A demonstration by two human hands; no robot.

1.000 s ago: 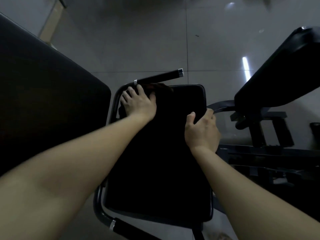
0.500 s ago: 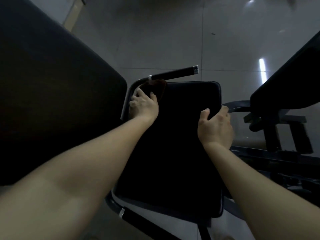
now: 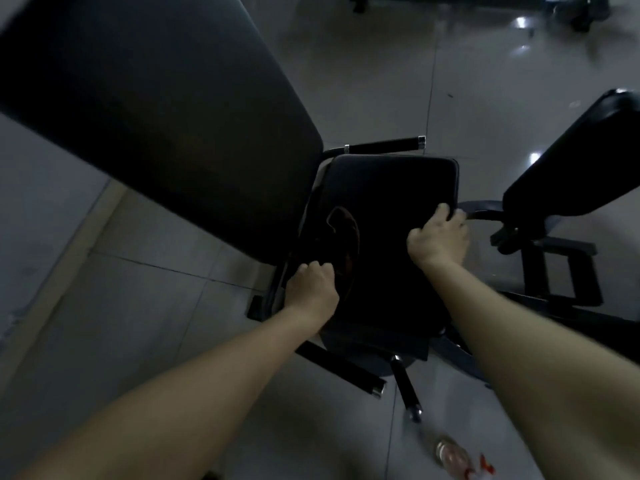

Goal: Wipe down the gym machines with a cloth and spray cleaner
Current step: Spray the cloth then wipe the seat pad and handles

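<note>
Dim, motion-blurred, wide-angle warp, floor (image 3: 381,81) glare

Dark brown cloth (image 3: 343,233), crumpled, on left side of black seat pad (image 3: 391,188), pad flat, rectangular, rounded corners, clear spray bottle (image 3: 450,457) with red trigger, blurred, lying on floor (image 3: 138,306) near pad's near end

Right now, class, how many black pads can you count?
3: a large pad at upper left, the centre pad, and a right pad at the right edge. More may be hidden in the dark.

Left hand (image 3: 311,289) dragged cloth (image 3: 343,237) nearer, seemingly.
</note>
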